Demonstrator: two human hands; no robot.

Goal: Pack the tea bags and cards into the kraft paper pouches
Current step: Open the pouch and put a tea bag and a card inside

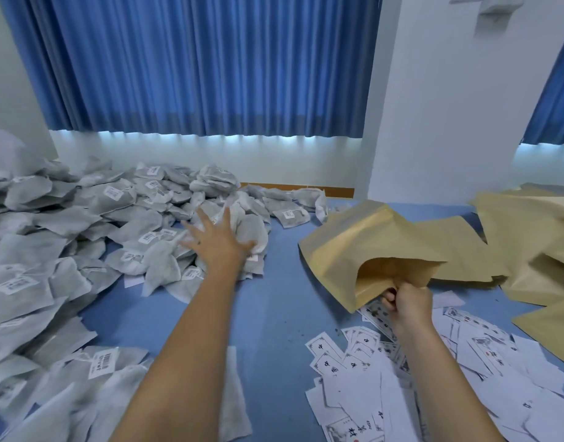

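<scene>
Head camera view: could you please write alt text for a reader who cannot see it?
A person's left hand reaches with spread fingers over a heap of tea bags while the right hand grips the open mouth of a kraft pouch. Printed cards and more pouches lie on the blue table.

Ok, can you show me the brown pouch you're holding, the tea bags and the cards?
brown pouch (344, 247): head view, on its flat front side.
tea bags (67, 218): head view, on one bag in the pile's middle.
cards (325, 347): head view, on one printed card.
</scene>
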